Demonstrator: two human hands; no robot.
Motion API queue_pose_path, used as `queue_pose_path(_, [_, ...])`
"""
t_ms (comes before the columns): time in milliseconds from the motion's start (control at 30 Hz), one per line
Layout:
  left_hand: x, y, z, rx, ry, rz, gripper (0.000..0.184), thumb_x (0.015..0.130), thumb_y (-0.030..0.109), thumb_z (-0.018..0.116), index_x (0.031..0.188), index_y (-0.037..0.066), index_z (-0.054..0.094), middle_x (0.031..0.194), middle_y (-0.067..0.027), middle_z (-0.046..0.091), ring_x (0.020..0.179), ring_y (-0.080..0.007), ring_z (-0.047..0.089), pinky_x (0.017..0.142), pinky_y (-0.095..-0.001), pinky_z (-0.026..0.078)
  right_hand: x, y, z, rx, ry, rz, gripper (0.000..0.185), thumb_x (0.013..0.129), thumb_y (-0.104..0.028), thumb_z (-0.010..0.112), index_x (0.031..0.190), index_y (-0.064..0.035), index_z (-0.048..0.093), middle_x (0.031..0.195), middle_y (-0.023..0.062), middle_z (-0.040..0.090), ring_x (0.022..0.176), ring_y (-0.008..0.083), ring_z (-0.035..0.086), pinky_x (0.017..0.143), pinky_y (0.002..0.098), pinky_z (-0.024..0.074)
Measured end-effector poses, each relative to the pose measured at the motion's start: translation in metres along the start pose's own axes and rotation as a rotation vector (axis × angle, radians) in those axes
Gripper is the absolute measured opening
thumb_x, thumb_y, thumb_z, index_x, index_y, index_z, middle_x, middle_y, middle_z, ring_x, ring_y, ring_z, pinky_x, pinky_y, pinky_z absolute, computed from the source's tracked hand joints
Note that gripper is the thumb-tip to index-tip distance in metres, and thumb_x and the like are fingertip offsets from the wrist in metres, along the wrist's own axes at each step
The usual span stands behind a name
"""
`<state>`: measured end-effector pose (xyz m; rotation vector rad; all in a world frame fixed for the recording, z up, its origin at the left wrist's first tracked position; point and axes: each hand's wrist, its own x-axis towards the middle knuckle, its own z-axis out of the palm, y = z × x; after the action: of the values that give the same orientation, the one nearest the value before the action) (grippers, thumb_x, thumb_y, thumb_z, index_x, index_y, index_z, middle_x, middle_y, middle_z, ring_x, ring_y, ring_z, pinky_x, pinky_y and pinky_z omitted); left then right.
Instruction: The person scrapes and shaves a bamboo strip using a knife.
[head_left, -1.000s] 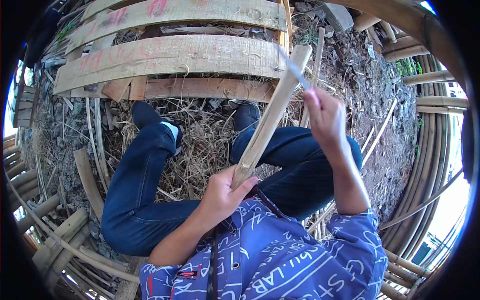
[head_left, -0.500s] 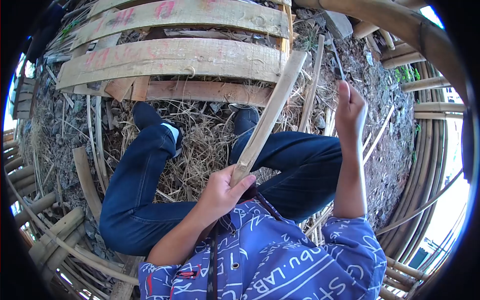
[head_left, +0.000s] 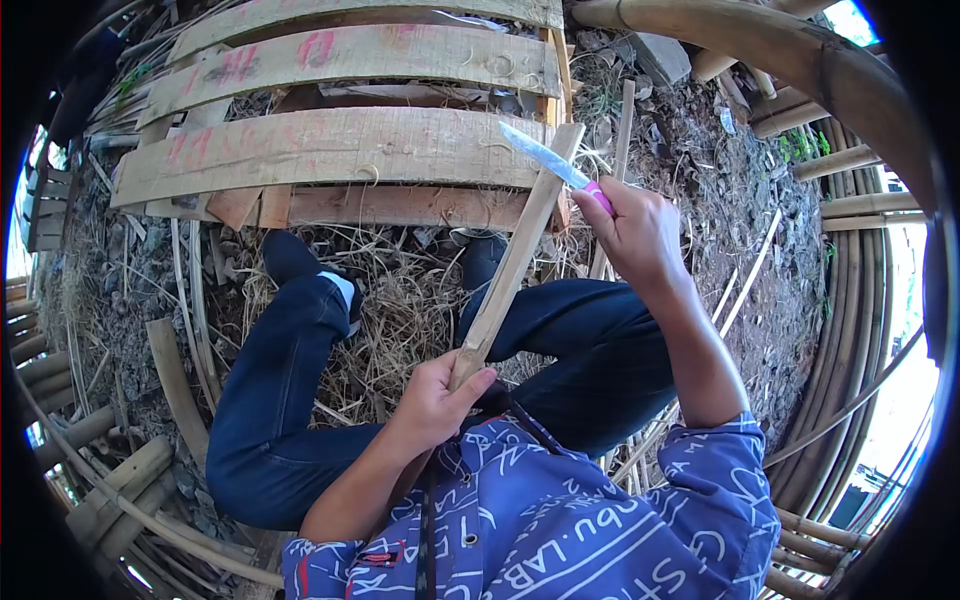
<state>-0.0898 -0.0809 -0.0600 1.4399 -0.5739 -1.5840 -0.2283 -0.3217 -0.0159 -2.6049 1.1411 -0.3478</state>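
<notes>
My left hand (head_left: 437, 403) is closed round the near end of a split bamboo strip (head_left: 513, 265), which slants up and away to the right. In my right hand (head_left: 640, 232) is a knife (head_left: 545, 156) with a pink handle, gripped in a fist. Its pale blade points up and left and crosses the strip near the far end. Whether the edge touches the bamboo I cannot tell. Just beyond the strip's far end lies a wooden slatted pallet (head_left: 330, 145) with red marks on its boards.
Dry shavings (head_left: 395, 300) cover the ground between my legs. Bamboo poles (head_left: 850, 330) stand stacked along the right side, with a thick bamboo pole (head_left: 730, 35) at the upper right. A grey block (head_left: 660, 60) sits beyond the pallet's right corner. More bamboo pieces (head_left: 120, 470) lie at the left.
My right hand has swung in from the right, bringing the knife across the bamboo strip. The strip's far end has dipped slightly left and down; my left hand keeps its grip.
</notes>
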Motion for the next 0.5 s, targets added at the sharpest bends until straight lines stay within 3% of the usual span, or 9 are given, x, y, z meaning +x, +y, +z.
queue_pose_path(67, [-0.002, 0.007, 0.0, -0.041, -0.008, -0.121, 0.027, 0.091, 0.026, 0.064, 0.09, 0.0, 0.06, 0.062, 0.0067, 0.047, 0.054, -0.0005, 0.04, 0.046, -0.0199, 0.033, 0.004, 0.009, 0.006, -0.055, 0.049, -0.007, 0.044, 0.092, -0.046, 0.052, 0.073, -0.0071, 0.061, 0.057, 0.0136, 0.057, 0.055, 0.0335, 0.059, 0.052, 0.0414, 0.0441])
queue_pose_path(100, [-0.004, 0.005, 0.002, -0.038, -0.011, -0.116, 0.027, 0.091, 0.026, 0.064, 0.09, 0.0, 0.06, 0.062, 0.0067, 0.047, 0.054, -0.0005, 0.04, 0.046, -0.0199, 0.033, 0.015, 0.02, 0.004, -0.058, 0.093, 0.176, 0.044, 0.093, -0.045, 0.051, 0.075, -0.0068, 0.063, 0.056, 0.013, 0.056, 0.054, 0.0321, 0.059, 0.052, 0.0398, 0.0443])
queue_pose_path(233, [-0.009, -0.004, 0.0, 0.005, -0.094, -0.007, 0.028, 0.091, 0.028, 0.064, 0.09, 0.0, 0.059, 0.06, 0.0057, 0.048, 0.047, -0.001, 0.042, 0.041, -0.0194, 0.033, 0.026, 0.064, -0.015, -0.079, 0.221, 0.18, 0.041, 0.093, -0.041, 0.052, 0.075, -0.0062, 0.063, 0.052, 0.0115, 0.053, 0.048, 0.0302, 0.055, 0.048, 0.0388, 0.0421])
queue_pose_path(367, [-0.003, 0.001, -0.008, -0.07, -0.094, -0.132, 0.026, 0.091, 0.027, 0.062, 0.093, 0.002, 0.058, 0.062, 0.0039, 0.05, 0.045, -0.0022, 0.045, 0.04, -0.0189, 0.037, 0.02, 0.063, -0.024, -0.011, 0.337, 0.165, 0.04, 0.094, -0.039, 0.053, 0.075, -0.0056, 0.062, 0.051, 0.0121, 0.05, 0.045, 0.0299, 0.051, 0.046, 0.0385, 0.0383])
queue_pose_path(433, [-0.005, 0.001, -0.006, -0.127, -0.059, -0.049, 0.024, 0.092, 0.025, 0.061, 0.1, 0.003, 0.054, 0.063, 0.004, 0.049, 0.044, -0.0023, 0.045, 0.039, -0.0187, 0.037, 0.02, 0.055, -0.027, 0.018, 0.333, 0.224, 0.04, 0.094, -0.038, 0.053, 0.075, -0.0042, 0.062, 0.051, 0.0121, 0.048, 0.043, 0.0262, 0.049, 0.045, 0.0372, 0.0359])
queue_pose_path(500, [-0.007, 0.003, -0.011, -0.081, -0.065, -0.036, 0.024, 0.094, 0.025, 0.056, 0.105, 0.004, 0.05, 0.063, 0.0034, 0.047, 0.044, -0.0026, 0.045, 0.04, -0.0185, 0.036, 0.019, 0.043, -0.027, 0.245, 0.359, 0.23, 0.041, 0.094, -0.037, 0.053, 0.075, -0.0019, 0.06, 0.049, 0.01, 0.044, 0.043, 0.0191, 0.045, 0.045, 0.0345, 0.0341])
